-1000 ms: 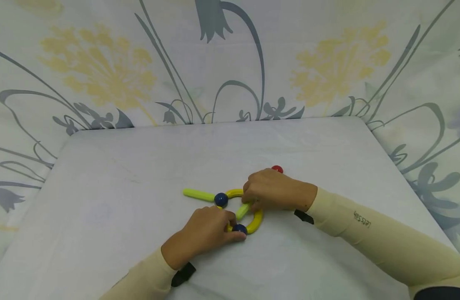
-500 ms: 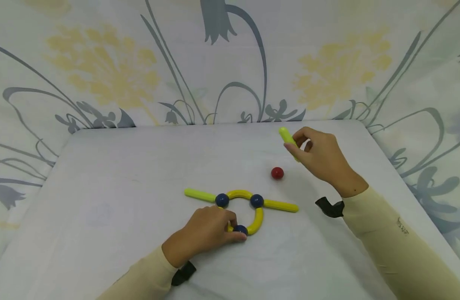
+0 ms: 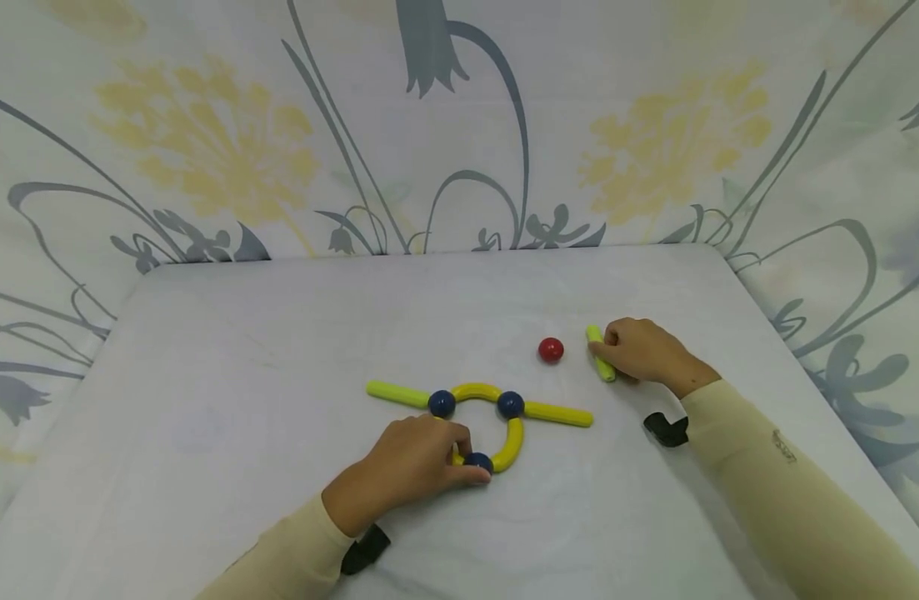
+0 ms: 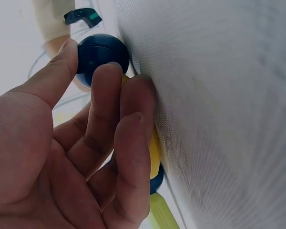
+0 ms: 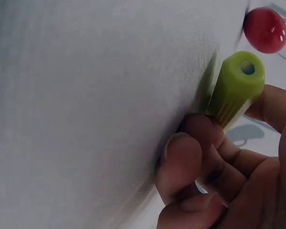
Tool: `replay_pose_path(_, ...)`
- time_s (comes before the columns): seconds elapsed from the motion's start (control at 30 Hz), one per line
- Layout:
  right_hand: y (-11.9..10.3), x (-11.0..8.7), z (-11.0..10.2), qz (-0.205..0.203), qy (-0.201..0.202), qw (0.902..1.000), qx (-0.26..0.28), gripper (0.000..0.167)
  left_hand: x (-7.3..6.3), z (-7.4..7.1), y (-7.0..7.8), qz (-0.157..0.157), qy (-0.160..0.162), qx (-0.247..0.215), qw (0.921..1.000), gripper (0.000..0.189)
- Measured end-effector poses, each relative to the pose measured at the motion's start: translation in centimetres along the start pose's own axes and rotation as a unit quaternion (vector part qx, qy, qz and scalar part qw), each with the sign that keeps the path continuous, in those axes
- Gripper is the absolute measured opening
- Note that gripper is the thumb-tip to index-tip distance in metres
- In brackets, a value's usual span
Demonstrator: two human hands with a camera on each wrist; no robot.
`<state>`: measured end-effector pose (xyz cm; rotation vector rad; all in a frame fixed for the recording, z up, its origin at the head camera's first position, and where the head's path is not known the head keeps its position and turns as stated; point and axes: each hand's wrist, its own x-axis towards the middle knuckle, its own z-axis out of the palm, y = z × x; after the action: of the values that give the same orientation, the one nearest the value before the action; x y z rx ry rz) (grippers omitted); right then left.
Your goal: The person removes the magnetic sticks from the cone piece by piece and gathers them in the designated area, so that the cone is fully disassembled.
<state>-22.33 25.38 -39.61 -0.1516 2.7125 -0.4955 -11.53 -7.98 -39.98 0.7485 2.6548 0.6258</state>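
My left hand [image 3: 410, 467] pinches the near dark blue ball [image 3: 477, 463] between thumb and fingers, as the left wrist view also shows. That ball belongs to a ring of curved yellow rods [image 3: 512, 446], partly hidden by the hand. Two other blue balls, one at left [image 3: 442, 404] and one at right [image 3: 510, 405], sit in the ring. My right hand [image 3: 650, 350] holds a loose light green magnetic rod [image 3: 600, 354] low by the table. In the right wrist view the metal end of the green rod [image 5: 236, 81] shows.
A red ball [image 3: 551, 350] lies on the white table [image 3: 279, 333], left of the right hand. A straight light green rod [image 3: 397, 393] sticks out left from the ring, a straight yellow rod [image 3: 558, 414] out right. Patterned cloth [image 3: 459, 125] borders the table.
The right hand has carried the green rod from over the ring up and right, then lowered it toward the table right of the red ball. The left hand keeps its place on the blue ball.
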Motion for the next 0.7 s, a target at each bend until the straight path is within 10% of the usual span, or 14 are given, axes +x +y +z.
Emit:
replay_pose_path(0.2,-0.1,0.2,0.4,0.009,-0.007,0.9997,-0.02,0.042,0.0,0.2,0.0,-0.005,-0.003,0.001,1.0,0.035)
replay_pose_path(0.5,-3.9,-5.1,1.8,-0.09,0.173,0.9808,0.01,0.027,0.5,-0.3,0.2,-0.022,-0.016,0.006,0.9996,0.046)
replay_pose_path(0.7,-6.3,-6.6,4.2,-0.159,0.152,0.9753,0.013,0.013,1.6,-2.6,1.3,-0.023,0.11,0.012,0.9935,0.038)
